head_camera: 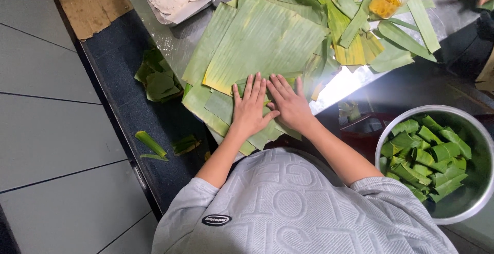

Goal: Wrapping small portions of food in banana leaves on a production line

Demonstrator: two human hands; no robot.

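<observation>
Pressing flat — both hands (270,105) on a leaf strip (267,82), seemingly lying crosswise.

The person wears a light grey T-shirt (303,207) with short sleeves (193,200). The cloth has a bumpy pattern of thin lines, and big raised letters are pressed into it. A small black oval patch (216,219) sits low on the shirt. Both arms are bare below the sleeves. The left hand (250,111) and the right hand (290,105) have no gloves, rings or watch.
</observation>
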